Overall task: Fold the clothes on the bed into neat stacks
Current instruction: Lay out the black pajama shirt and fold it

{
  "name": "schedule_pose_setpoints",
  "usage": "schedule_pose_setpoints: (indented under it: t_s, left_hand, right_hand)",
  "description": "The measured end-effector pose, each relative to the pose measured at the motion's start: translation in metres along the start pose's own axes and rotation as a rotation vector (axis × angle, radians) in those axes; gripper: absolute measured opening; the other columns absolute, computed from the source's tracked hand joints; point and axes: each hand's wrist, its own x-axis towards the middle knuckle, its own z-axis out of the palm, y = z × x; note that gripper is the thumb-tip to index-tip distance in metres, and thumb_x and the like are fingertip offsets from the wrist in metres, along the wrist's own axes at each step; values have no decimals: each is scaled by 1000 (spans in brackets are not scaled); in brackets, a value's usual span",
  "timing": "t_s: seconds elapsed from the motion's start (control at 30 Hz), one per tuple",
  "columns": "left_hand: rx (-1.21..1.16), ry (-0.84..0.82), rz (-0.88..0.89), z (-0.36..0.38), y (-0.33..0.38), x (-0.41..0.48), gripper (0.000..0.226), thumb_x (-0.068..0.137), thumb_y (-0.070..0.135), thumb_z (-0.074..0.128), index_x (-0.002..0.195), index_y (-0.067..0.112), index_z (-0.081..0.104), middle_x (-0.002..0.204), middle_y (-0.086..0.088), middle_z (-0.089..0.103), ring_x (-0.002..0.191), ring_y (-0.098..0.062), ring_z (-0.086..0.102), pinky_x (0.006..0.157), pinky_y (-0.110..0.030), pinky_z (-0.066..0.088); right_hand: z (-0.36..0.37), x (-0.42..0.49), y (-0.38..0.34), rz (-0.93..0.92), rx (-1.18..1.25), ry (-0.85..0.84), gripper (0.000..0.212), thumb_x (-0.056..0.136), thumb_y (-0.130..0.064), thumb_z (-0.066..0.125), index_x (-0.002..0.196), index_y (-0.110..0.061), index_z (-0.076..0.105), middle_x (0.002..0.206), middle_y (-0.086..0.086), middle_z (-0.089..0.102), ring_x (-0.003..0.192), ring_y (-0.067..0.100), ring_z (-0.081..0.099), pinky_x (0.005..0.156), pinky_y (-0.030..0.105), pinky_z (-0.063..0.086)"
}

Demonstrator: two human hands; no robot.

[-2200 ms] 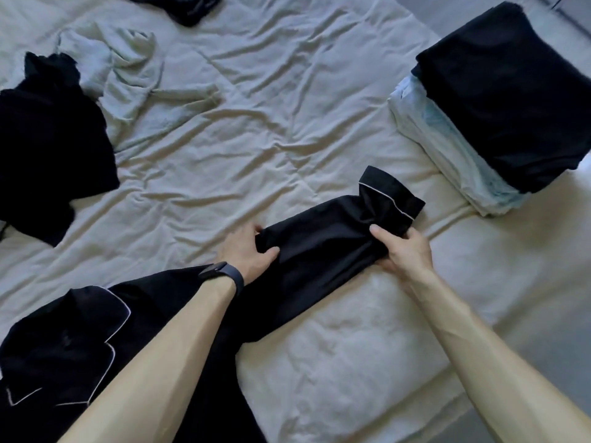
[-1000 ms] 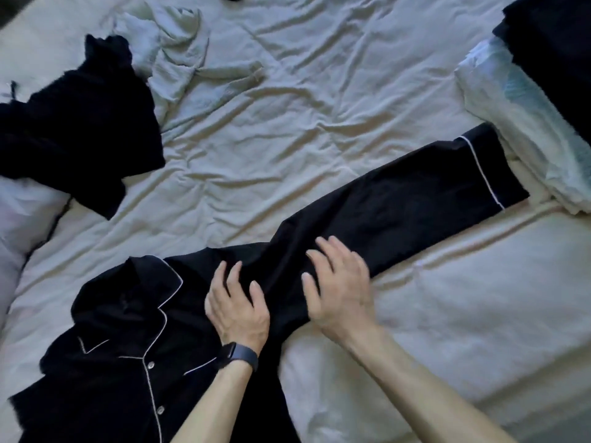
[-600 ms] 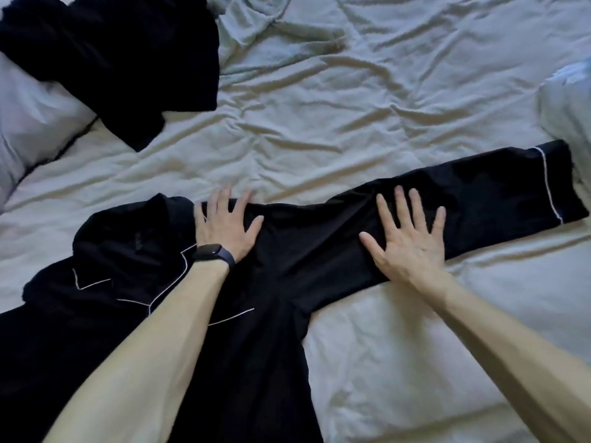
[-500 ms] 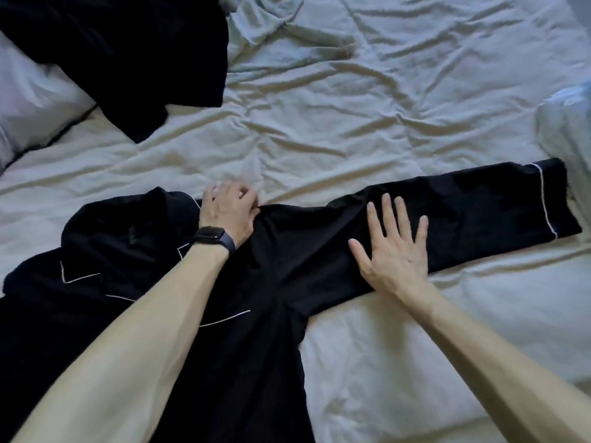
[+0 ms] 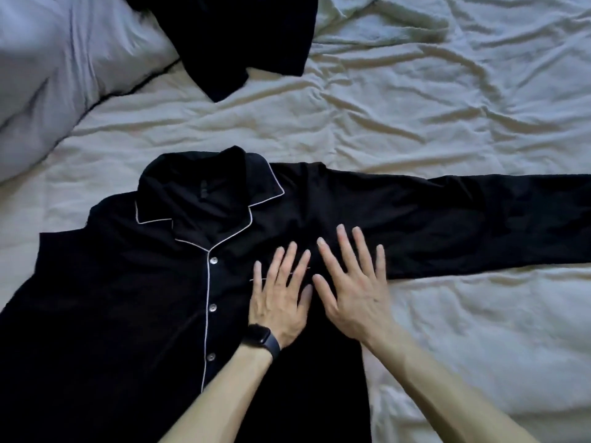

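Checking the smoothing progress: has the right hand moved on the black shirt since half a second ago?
Yes. The right hand slid along the sleeve toward the collar, now beside the left hand.

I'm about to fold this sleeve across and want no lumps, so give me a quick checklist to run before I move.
1. The shirt front up, buttoned: ok.
2. The outstretched sleeve lying straight: ok.
3. Its cuff flat: cannot tell, out of frame.
4. The left hand and right hand flat on the chest, holding nothing: ok.
5. The other sleeve spread: cannot tell.
6. The other black garment apart from the shirt: ok.
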Motion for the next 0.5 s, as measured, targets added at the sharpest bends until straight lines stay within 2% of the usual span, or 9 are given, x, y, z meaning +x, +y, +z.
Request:
schedule_pose_setpoints:
  t_s: [0.03,0.1,0.2,0.27,0.33,0.4,0.5]
  left_hand:
    - [33,-53,-29,7,-12,-31,64,98,46,36,158,25,27,167,1,16,153,-19,19,120,-53,17]
    - [99,-121,-13,15,-39,-85,66,97,48,38,158,24,26,167,1,14,152,-20,22,118,-52,15]
    - [151,-175,85,6,-72,-137,68,96,51,43,158,27,28,167,2,15,151,-19,24,117,-53,13]
    - [137,-143,52,-8,-99,-150,67,95,53,44,156,29,30,166,3,17,151,-19,24,118,-53,11]
    - [94,-60,-80,-28,-133,-157,65,95,52,43,155,30,32,166,1,20,152,-20,20,119,-53,8]
    - [10,14,-303,-48,-177,-163,64,96,50,39,155,29,33,165,-2,22,152,-22,19,121,-56,10]
    - [-100,117,-621,-73,-249,-178,64,96,48,39,156,26,31,166,-7,18,152,-28,18,118,-62,15]
  right_hand:
    - [9,-5,-13,-69,-20,-37,63,101,-56,37,160,-34,29,171,2,10,158,23,5,123,60,12]
    - [22,-14,-22,-56,-86,-147,64,101,-60,34,160,-37,25,171,-2,7,158,22,3,122,62,14]
    - [25,-19,-20,180,-176,-261,70,100,-70,25,160,-43,1,171,-6,-6,157,27,-10,122,61,-1]
    - [21,-17,-32,326,-208,-299,73,99,-66,27,161,-39,0,171,1,-4,156,34,-9,120,66,1]
    - [12,-15,-62,423,-218,-274,72,100,-52,42,163,-26,17,170,11,9,155,40,3,118,70,11]
    - [8,-15,-104,457,-178,-233,68,100,-41,50,160,-17,30,169,13,16,156,36,8,118,68,14]
    - [15,-22,-181,288,-81,-196,64,100,-40,53,158,-19,35,169,10,16,157,28,7,122,62,13]
